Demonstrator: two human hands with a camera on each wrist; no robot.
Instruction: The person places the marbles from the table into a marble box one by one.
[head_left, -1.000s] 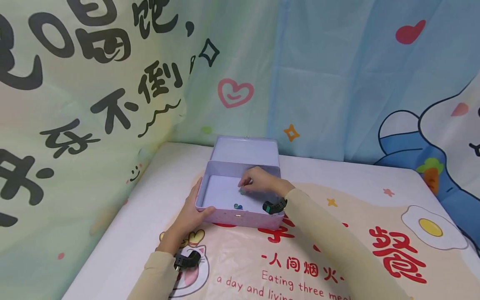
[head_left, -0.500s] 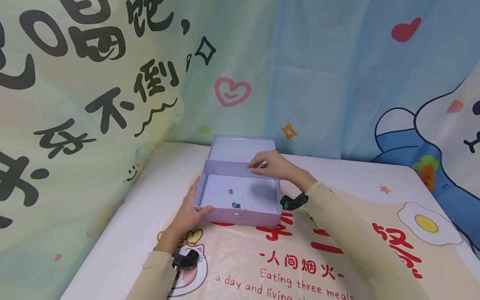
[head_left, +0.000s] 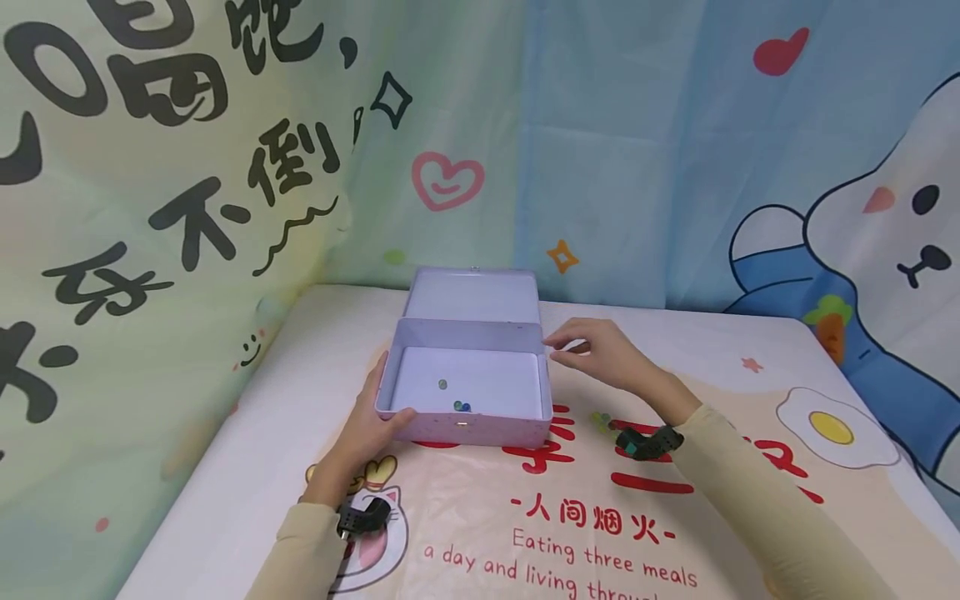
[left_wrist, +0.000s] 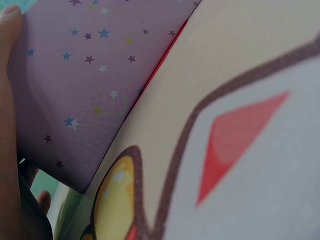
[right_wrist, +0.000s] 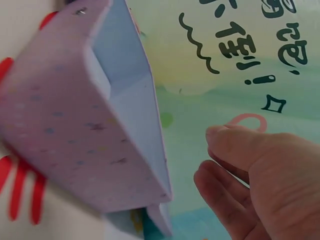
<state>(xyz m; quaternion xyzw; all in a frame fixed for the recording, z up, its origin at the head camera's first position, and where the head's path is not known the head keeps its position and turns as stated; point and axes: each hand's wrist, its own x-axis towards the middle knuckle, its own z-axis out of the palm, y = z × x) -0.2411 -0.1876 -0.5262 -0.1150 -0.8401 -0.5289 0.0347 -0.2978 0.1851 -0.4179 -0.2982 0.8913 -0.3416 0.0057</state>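
Observation:
A lilac tin box (head_left: 462, 429) with small printed stars stands on the table, its hinged lid (head_left: 472, 296) lifted back. Inside, one greenish marble (head_left: 442, 384) lies apart from a close green and blue pair of marbles (head_left: 462, 407) near the front wall. My left hand (head_left: 371, 422) grips the box's front left corner, thumb at the front rim and fingers along the side. The left wrist view shows the starred box wall (left_wrist: 100, 65) beside that hand. Just off the box's right side hovers my right hand (head_left: 600, 353), fingers loosely bent; its fingertips (right_wrist: 217, 137) hold nothing.
Under the box lies a printed tablecloth (head_left: 570, 550) with red characters and cartoon pictures. A green and blue curtain (head_left: 600, 167) hangs behind the table, and a pale lettered one (head_left: 150, 333) at the left. Both wrists wear black bands (head_left: 648, 443).
My right hand has risen out of the box and moved right, past its side. A marble shows on the box floor where the hand was close before. My left hand keeps its grip.

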